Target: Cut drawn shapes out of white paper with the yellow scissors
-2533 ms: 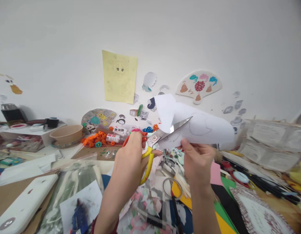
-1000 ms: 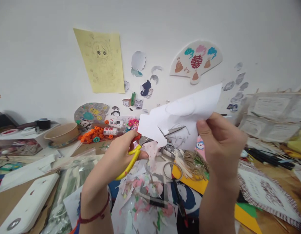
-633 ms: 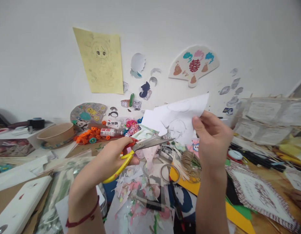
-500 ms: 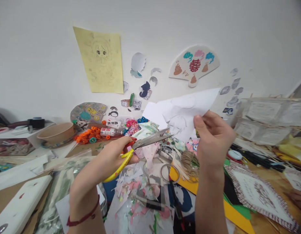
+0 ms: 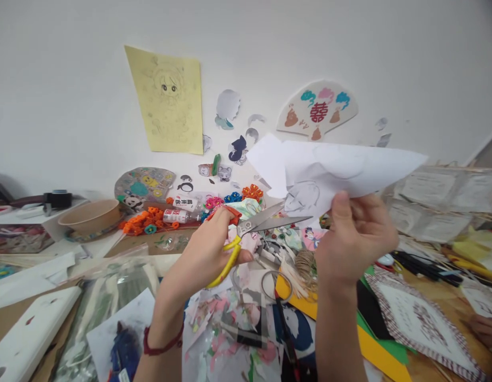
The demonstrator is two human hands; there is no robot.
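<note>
My left hand (image 5: 214,246) is closed round the red and yellow handles of a pair of scissors (image 5: 258,223). The blades are parted and reach to the lower left edge of a white sheet of paper (image 5: 349,164), beside a pencil drawing of a head (image 5: 303,199). Between thumb and fingers, my right hand (image 5: 355,239) pinches this sheet by its lower edge, holding it up in the air. A partly cut flap (image 5: 269,159) sticks out at the sheet's left. Below the hands lies a heap of coloured paper scraps (image 5: 225,329).
Grey-handled scissors (image 5: 276,286), a twine ball (image 5: 306,265) and orange card (image 5: 381,355) lie below the hands. Plastic bottles (image 5: 182,216) and a bowl (image 5: 90,215) stand at left. A yellow drawing (image 5: 176,106) and a paper fan (image 5: 317,109) hang on the wall. Another person's hand (image 5: 486,329) shows at right.
My left hand has moved right and slightly up with the scissors. The paper has shifted right and turned in my right hand, its right corner now pointing more sideways.
</note>
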